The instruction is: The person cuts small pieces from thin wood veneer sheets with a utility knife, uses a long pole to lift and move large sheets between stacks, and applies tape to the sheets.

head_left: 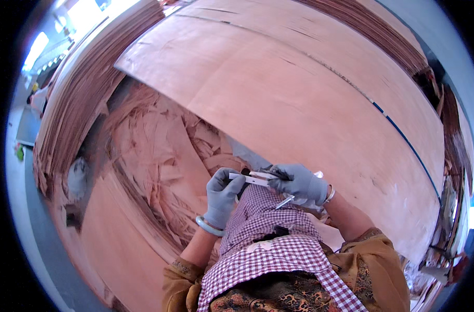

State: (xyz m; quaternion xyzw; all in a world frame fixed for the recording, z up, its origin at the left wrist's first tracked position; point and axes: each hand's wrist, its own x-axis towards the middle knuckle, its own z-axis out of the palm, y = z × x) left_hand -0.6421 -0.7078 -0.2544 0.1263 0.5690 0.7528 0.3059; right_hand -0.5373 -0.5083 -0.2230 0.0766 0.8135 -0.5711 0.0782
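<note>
My left hand [224, 195], in a grey glove, pinches the left end of a narrow white strip [255, 180] with small dark marks. The strip's other end reaches my right hand [301, 183], also gloved in grey, its fingers closed around it. A dark piece shows at the right fingertips, too small to name. Below the right palm sticks out a thin shiny metal rod [284, 202]; the rest of it is hidden. Both hands are in front of my checked apron [278, 255], by the near edge of a large pale wood veneer sheet [299, 104].
Across the sheet runs a long thin rod, partly blue [403, 136]. Torn veneer scraps [159, 156] lie in a heap at the left. Tall veneer stacks [86, 93] stand at the far left, with another stack [372, 28] along the far side.
</note>
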